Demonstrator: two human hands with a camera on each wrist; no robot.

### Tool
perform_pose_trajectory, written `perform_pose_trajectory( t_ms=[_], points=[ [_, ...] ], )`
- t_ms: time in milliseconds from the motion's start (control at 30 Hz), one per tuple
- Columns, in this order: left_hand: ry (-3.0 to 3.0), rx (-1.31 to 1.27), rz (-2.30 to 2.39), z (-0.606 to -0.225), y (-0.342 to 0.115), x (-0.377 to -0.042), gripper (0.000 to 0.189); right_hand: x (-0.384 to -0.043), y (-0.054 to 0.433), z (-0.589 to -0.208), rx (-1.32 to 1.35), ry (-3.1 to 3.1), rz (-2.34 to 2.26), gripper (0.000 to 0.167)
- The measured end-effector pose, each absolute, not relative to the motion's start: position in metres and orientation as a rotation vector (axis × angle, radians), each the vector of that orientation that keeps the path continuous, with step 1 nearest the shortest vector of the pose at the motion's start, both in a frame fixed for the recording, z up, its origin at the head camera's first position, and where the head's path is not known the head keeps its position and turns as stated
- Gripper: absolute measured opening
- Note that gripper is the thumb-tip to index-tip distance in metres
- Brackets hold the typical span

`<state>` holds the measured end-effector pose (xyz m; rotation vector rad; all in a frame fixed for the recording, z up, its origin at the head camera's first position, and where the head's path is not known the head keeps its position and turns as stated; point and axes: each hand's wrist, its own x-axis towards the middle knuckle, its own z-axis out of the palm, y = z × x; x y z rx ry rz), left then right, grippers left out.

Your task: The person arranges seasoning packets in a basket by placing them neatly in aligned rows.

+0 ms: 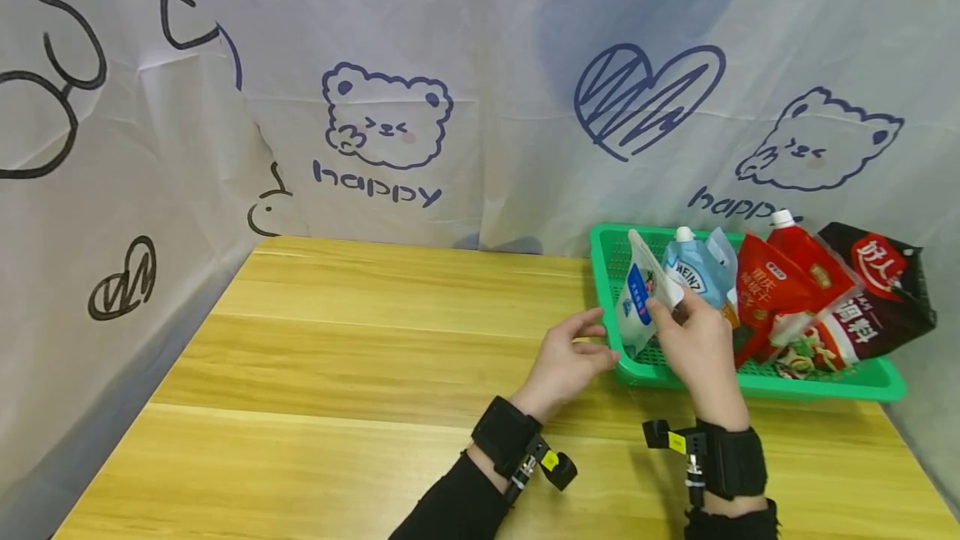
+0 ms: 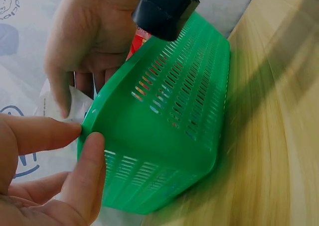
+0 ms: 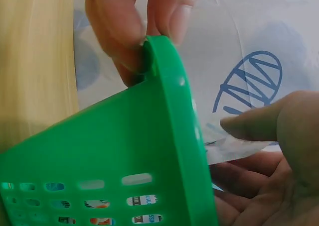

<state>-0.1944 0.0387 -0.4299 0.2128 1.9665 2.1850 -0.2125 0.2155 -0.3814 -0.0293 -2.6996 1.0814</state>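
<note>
My left hand [image 1: 561, 369] pinches the near-left corner of a green plastic basket [image 1: 832, 390]. Up close in the right wrist view, its thumb and fingers [image 3: 117, 22] sit on either side of the basket's rim [image 3: 182, 116]. Inside that basket's left end, a white packet with a blue label [image 1: 636, 294] stands tilted, held between the thumb and fingers of my right hand [image 1: 697, 348]. Part of this packet is hidden behind the right hand. Just right of it is a light blue Heinz pouch [image 1: 693, 261] with a white cap.
Further right in the basket lean red pouches [image 1: 772, 273], one with a white cap, and a black-and-red seasoning bag [image 1: 896, 315] that juts past the rim. The basket stands on a wooden table [image 1: 337, 357], against a white cloth [image 1: 510, 148] with drawings.
</note>
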Motion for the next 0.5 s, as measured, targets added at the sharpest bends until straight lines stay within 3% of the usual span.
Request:
perform_pose_trajectory(
  t_ms=[233,500],
  points=[
    [2.245,0.252,2.09,-0.427,0.018,-0.196,0.06,-0.205,0.217,-0.375,-0.046,-2.672,1.087,0.062],
    [2.853,0.329,1.739,-0.414,-0.046,-0.193,0.061,-0.194,0.224,-0.38,0.094,-2.625,0.946,0.068]
  ],
)
